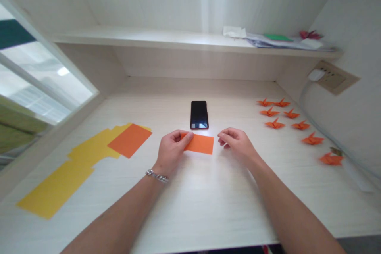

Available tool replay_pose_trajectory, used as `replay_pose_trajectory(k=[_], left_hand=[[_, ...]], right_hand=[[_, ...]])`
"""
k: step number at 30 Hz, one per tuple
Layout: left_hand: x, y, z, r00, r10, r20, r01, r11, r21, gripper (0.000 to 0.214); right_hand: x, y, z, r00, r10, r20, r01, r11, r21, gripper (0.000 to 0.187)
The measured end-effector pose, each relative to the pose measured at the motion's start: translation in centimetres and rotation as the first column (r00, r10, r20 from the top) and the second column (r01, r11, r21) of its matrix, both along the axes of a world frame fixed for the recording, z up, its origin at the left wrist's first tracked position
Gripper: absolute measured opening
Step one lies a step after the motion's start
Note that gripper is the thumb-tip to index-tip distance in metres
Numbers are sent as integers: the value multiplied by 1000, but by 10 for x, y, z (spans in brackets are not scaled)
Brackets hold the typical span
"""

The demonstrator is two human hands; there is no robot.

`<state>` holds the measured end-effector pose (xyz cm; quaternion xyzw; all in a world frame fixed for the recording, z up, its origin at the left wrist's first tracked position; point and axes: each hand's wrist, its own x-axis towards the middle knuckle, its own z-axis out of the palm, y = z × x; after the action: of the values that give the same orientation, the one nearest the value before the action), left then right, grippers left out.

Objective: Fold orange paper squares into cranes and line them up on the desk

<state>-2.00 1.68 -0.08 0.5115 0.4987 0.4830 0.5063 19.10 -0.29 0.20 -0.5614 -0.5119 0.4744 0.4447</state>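
Observation:
My left hand [172, 151] pinches the left end of a small orange paper rectangle [200, 144] between thumb and fingers, above the desk. Whether the paper is folded in layers I cannot make out. Just right of its free end is my right hand [236, 142], with its fingers curled in toward the thumb, nothing visible in them and a small gap to the paper. A flat orange sheet [130, 140] lies to the left, on top of several overlapping yellow sheets [56, 188]. Folded orange paper cranes [274, 124], several of them, stand in rough rows at the right.
Behind the paper lies a black phone [199, 114]. A white cable [315, 119] runs from the wall socket [337, 77] down the right side. The shelf [166, 39] above carries papers [279, 41] and a dark red folded piece [310, 34]. The desk's front edge is near my forearms.

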Motion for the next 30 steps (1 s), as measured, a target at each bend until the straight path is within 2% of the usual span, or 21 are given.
replay_pose_trajectory(k=[2, 5, 9, 12, 17, 20, 23, 25, 27, 30], left_hand=[[2, -2, 1, 998, -57, 13, 57, 998, -29, 26], [1, -5, 6, 977, -197, -83, 194, 980, -45, 23], [-1, -7, 14, 880, -391, -268, 394, 918, -44, 17], [-1, -8, 17, 809, -501, -308, 501, 861, -85, 15], [-10, 0, 17, 802, -552, -227, 523, 833, -179, 11], [-17, 6, 17, 853, -484, -198, 457, 874, -168, 7], [-15, 4, 17, 906, -399, -141, 387, 916, -108, 12], [-9, -1, 17, 879, -460, -127, 450, 887, -103, 16], [-3, -5, 16, 855, -493, -160, 480, 870, -115, 17], [2, -8, 15, 905, -388, -174, 378, 922, -88, 19]], right_hand=[[-7, -2, 0, 996, 77, -50, -77, 997, 11, 22], [-16, -6, 0, 992, 105, 68, -109, 993, 51, 18], [-18, -9, 0, 950, 211, 233, -224, 974, 30, 15], [-13, -8, 0, 937, 251, 242, -260, 966, 5, 15], [8, -1, 1, 992, 128, -1, -128, 990, -65, 19], [16, 0, 3, 997, 43, -59, -47, 996, -72, 21], [10, -2, 4, 997, 77, -21, -79, 994, -82, 21], [0, -5, 4, 989, 139, 41, -137, 989, -60, 21], [-9, -8, 3, 992, 106, 70, -107, 994, 11, 21], [-15, -9, 1, 994, 92, -61, -94, 995, -30, 23]])
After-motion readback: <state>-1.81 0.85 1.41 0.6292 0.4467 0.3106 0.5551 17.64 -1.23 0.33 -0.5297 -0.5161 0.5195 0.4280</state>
